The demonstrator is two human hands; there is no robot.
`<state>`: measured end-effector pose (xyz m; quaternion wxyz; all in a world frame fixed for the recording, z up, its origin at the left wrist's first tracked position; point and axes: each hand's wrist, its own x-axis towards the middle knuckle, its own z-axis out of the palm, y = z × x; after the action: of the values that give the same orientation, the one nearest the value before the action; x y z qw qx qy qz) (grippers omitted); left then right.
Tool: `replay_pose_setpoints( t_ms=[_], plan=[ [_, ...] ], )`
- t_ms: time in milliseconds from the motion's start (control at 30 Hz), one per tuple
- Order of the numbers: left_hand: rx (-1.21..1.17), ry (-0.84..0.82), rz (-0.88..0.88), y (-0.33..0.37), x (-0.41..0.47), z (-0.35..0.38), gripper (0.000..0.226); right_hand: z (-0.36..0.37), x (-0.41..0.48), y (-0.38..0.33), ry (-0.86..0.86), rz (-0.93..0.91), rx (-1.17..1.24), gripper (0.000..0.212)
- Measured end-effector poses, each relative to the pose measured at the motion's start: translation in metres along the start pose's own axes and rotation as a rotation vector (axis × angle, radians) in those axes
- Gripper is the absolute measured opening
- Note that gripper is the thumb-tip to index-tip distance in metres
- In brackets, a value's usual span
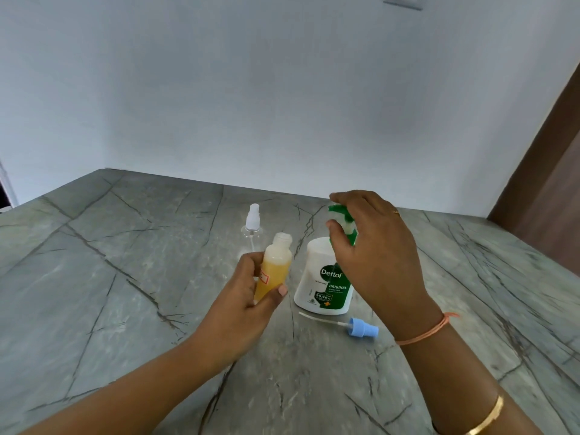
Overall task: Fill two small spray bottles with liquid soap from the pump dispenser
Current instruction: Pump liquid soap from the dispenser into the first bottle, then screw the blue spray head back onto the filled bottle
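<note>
My left hand [251, 287] grips a small uncapped spray bottle [273, 265] holding yellow-orange liquid, tilted slightly, its open neck just left of the pump dispenser. The white and green Dettol pump dispenser [323, 277] stands on the marble table. My right hand [370, 246] is above it, with thumb and fingers around the green pump head [343, 221]. A second clear spray bottle [252, 229] with a white spray cap stands behind, farther back. A blue spray cap [362, 328] with its dip tube lies on the table in front of the dispenser.
The grey veined marble table [141, 277] ends at a white wall along its back edge. A brown wooden panel [546, 183] rises at the right.
</note>
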<state>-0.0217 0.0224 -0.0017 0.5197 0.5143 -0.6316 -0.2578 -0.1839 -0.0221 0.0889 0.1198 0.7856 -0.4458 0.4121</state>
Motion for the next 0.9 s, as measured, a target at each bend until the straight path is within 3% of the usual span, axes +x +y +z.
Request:
replay_pose_setpoints(
  t_ms=[300, 533, 600, 767, 900],
  plan=[
    [0.121, -0.023, -0.027, -0.010, -0.008, -0.007, 0.031, 0.003, 0.002, 0.008, -0.051, -0.002, 0.142, 0.030],
    [0.127, -0.061, -0.084, -0.012, -0.011, -0.004, 0.035, -0.011, -0.003, -0.005, 0.164, -0.201, 0.168, 0.016],
    [0.148, -0.064, -0.092, -0.012, -0.012, -0.003, 0.036, -0.014, -0.009, -0.007, 0.073, -0.222, 0.187, 0.013],
    [0.191, -0.036, -0.104, -0.013, -0.015, -0.001, 0.045, -0.011, -0.036, 0.010, -0.342, -0.116, 0.041, 0.010],
    [0.204, -0.060, -0.118, -0.014, -0.017, 0.002, 0.047, -0.007, -0.054, 0.027, -0.502, -0.034, -0.120, 0.014]
  ],
)
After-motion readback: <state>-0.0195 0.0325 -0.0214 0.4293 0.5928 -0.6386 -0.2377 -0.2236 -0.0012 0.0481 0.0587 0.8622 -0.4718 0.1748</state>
